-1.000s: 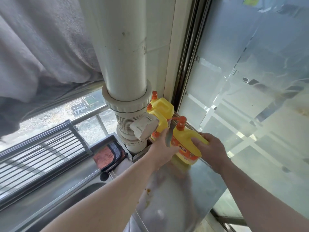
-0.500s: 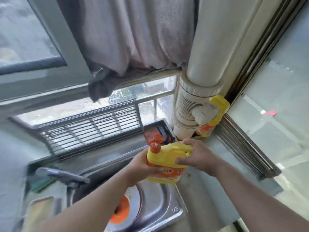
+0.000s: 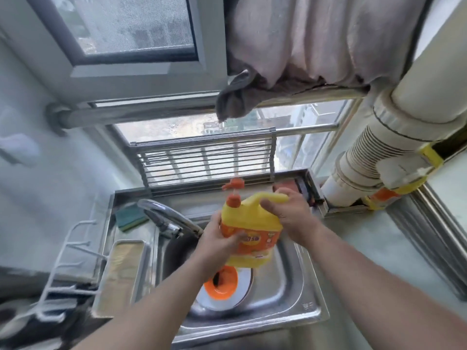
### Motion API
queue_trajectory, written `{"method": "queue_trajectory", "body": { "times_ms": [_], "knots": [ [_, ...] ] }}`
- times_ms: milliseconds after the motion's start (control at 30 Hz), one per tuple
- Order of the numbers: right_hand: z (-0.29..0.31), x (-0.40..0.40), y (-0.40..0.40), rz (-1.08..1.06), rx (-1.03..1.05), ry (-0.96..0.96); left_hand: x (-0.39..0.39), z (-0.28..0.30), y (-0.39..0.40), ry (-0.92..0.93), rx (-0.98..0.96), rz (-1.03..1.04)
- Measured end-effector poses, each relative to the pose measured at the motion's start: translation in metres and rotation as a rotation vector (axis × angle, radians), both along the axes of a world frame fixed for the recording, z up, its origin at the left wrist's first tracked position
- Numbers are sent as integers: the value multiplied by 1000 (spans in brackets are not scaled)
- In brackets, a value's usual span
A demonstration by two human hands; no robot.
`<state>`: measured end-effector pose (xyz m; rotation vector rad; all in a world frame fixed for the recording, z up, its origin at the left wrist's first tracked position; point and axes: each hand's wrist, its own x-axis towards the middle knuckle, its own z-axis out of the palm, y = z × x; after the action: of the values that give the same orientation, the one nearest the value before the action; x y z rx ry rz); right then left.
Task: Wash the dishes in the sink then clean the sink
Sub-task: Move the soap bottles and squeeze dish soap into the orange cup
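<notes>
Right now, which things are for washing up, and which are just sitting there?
For the job: yellow soap bottle, gripped by left hand and right hand; orange bowl on white plate in sink; tap; sponge.

Just there: hanging towel; white pipe; wire rack.

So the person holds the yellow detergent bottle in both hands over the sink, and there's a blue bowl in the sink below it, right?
Not quite. The bowl in the sink is orange, not blue, as the head view shows. The rest stands: left hand and right hand both hold the yellow detergent bottle over the sink.
</notes>
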<state>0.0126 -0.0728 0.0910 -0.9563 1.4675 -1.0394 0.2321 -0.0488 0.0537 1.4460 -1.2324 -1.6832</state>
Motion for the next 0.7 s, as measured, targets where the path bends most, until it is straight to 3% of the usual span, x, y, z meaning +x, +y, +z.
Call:
{"method": "queue_trajectory", "body": {
  "times_ms": [67,200,333,600,700],
  "knots": [
    [10,-4,-15,-47,-35,-36,-9,6,-12,37,-6,32],
    [-13,-6,-18,75,129,30,-18,-5,-13,-133,73,-24],
    [-9,-17,-41,109,75,29,-25,0,-34,-92,68,15],
    [-7,-14,-122,155,-28,188,-45,16,-115,-114,-31,288],
    [-19,-8,-134,164,-12,115,-52,9,-127,-144,-39,356]
  ]
}}
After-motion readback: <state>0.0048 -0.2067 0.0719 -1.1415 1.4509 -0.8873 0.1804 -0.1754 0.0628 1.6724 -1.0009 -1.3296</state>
